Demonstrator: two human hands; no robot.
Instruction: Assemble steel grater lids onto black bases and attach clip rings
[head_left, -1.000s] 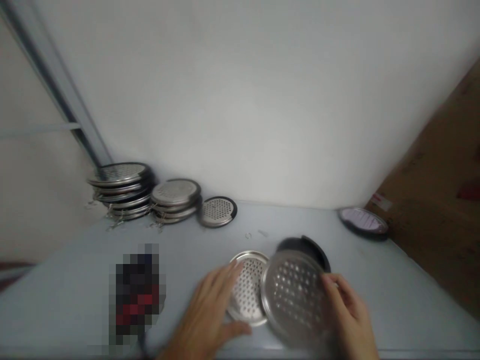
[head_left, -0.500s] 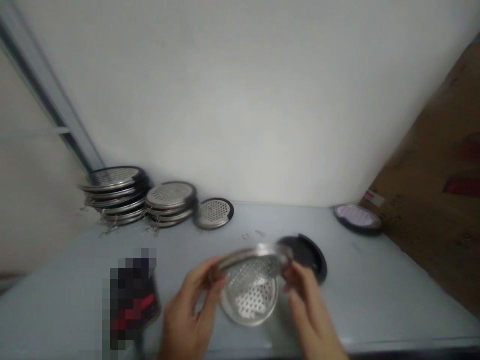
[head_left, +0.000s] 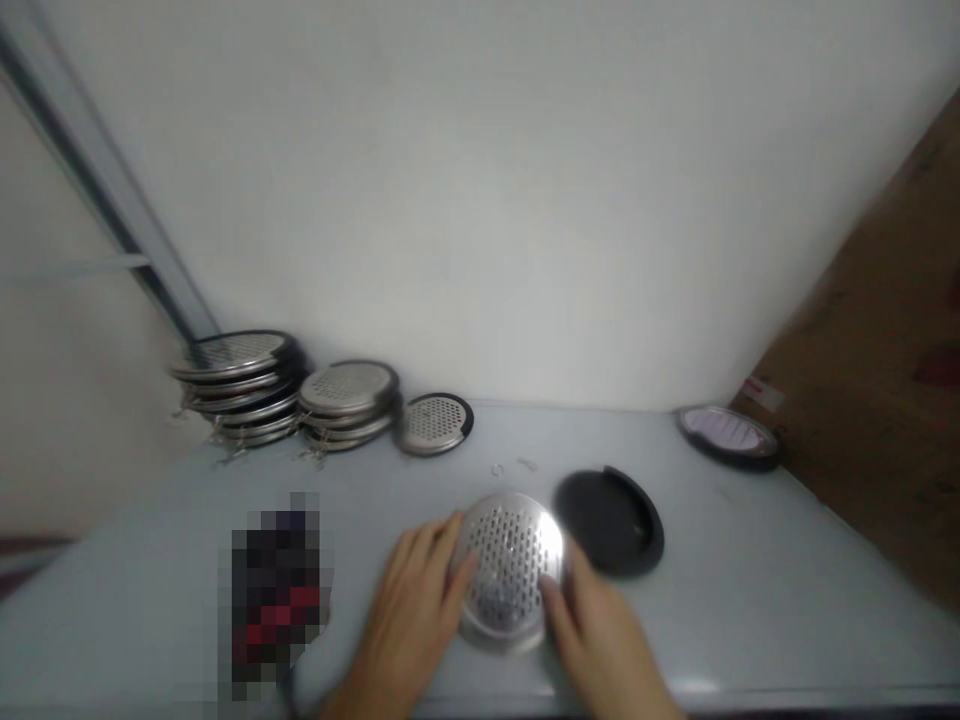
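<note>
Between my two hands is a round metal grater disc (head_left: 504, 565) with rows of holes, its perforated face turned up towards me. My left hand (head_left: 416, 600) grips its left rim, thumb on top. My right hand (head_left: 592, 620) holds the right rim, thumb also on the face. A second metal rim shows just below the disc's lower edge, largely hidden by it. Right behind my right hand lies a round black tray-like base (head_left: 611, 525) with a raised lip on one side.
Stacked graters with black rims (head_left: 240, 385) and a shorter stack (head_left: 349, 400) stand at the back left, beside a single grater (head_left: 435, 425). A small ring (head_left: 497, 469) lies mid-table. A black-rimmed disc (head_left: 727, 437) sits near the cardboard box (head_left: 885, 400). A blurred-out object (head_left: 277, 600) is at left.
The metal disc has been lowered from a tilted hold and laid flat over the perforated disc below it. My hands have come down and closer together with it.
</note>
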